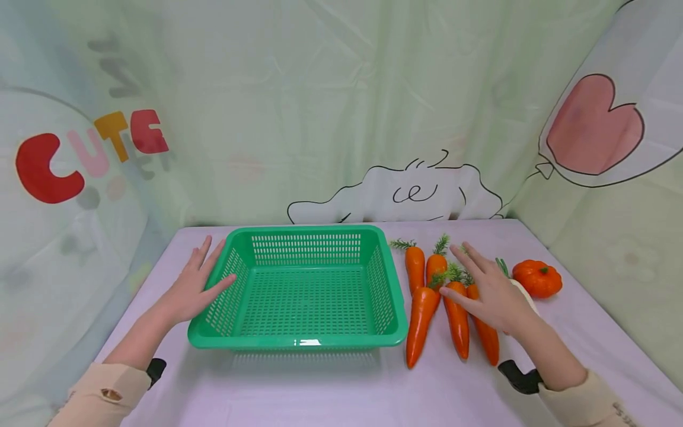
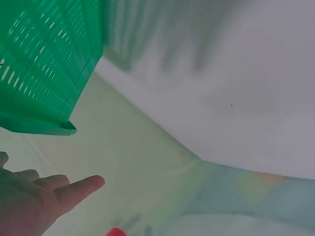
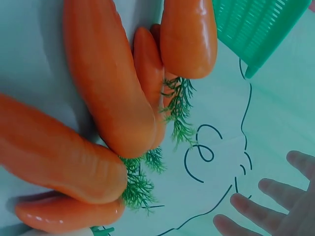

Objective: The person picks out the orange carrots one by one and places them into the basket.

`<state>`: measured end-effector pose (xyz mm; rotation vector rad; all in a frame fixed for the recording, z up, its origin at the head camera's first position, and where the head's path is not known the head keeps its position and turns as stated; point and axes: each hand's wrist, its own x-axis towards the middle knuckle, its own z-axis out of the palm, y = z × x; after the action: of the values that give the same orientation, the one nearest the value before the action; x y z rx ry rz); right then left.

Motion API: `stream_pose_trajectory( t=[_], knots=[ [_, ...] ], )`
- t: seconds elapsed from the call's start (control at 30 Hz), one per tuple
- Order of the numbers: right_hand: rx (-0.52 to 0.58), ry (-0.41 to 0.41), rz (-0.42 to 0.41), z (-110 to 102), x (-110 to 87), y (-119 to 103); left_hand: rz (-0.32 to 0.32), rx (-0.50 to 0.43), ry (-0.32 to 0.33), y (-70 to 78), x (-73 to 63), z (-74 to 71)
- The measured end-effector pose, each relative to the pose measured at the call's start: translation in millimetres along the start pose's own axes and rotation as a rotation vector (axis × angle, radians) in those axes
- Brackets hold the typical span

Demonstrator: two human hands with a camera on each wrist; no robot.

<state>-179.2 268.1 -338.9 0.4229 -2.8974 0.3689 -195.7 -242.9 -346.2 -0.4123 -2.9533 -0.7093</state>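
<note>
Our L hand [image 1: 191, 292] & R hand [image 1: 493, 290] are empty, fingers spread: L by basket [image 1: 347, 341], R near carrots [image 1: 421, 323] right of basket. Carrots prob. light, stiff, slick; we'd grip mid-body, not greens [image 3: 139, 189].

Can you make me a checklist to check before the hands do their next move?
1. Left hand free: ok, fingers spread, holding nothing.
2. Right hand free: ok, fingers spread, apart from the carrots in the right wrist view.
3. Basket right way up: ok, its opening faces up.
4. Every carrot fully in sight: not ok, the right hand hides parts of some.
5. Pumpkin in sight: ok, far right.
6. White vegetable's kind: cannot tell, mostly hidden.
</note>
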Motion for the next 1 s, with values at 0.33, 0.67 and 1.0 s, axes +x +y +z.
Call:
stream_pose_trajectory(
  t=[0.33, 0.67, 1.0],
  knots=[
    [0.039, 0.003, 0.002, 17, -2.0, 0, -0.005, -0.107, 0.000, -4.3, 0.1, 6.1],
    [0.071, -0.047, 0.027, 31, -2.9, -4, -0.006, -0.191, 0.000, -7.2, 3.2, 14.2],
    [0.097, -0.042, 0.015, 41, -4.6, -8, -0.037, -0.247, 0.005, -4.2, 3.8, 16.9]
  ],
)
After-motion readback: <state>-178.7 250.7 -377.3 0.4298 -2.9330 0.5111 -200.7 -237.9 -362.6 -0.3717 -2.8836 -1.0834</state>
